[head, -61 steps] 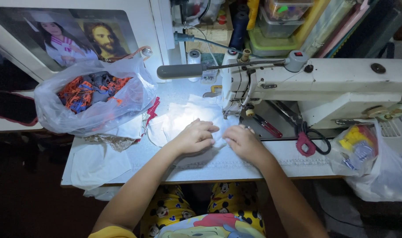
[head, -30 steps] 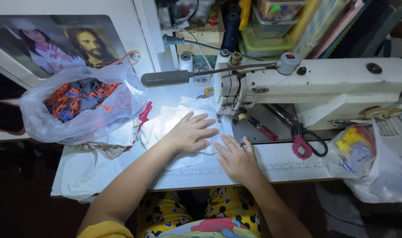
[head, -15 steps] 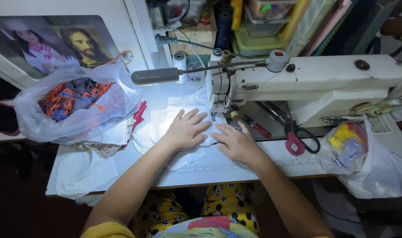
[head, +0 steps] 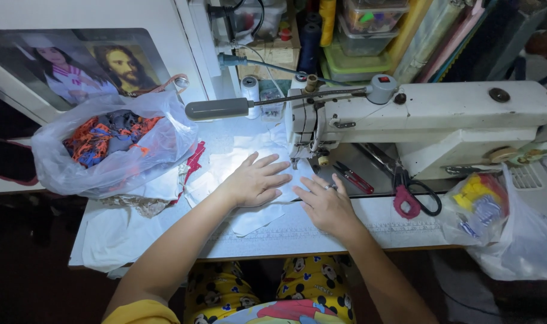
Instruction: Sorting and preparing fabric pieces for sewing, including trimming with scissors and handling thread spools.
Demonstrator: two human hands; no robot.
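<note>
Both hands, the left hand point(head: 256, 182) and right hand point(head: 324, 204), lie flat with fingers apart on the white cloth point(head: 237, 174) mid-frame, by the sewing machine point(head: 423, 123), its needle end touching cloth, sewing unfinished.

Left of the hands sat a clear plastic bag point(head: 114, 153) stuffed with bright fabric scraps. To their right lay red-handled scissors point(head: 412, 197) and small red snips point(head: 352, 177); further right slumped a bag of coloured bits point(head: 486, 207).
</note>
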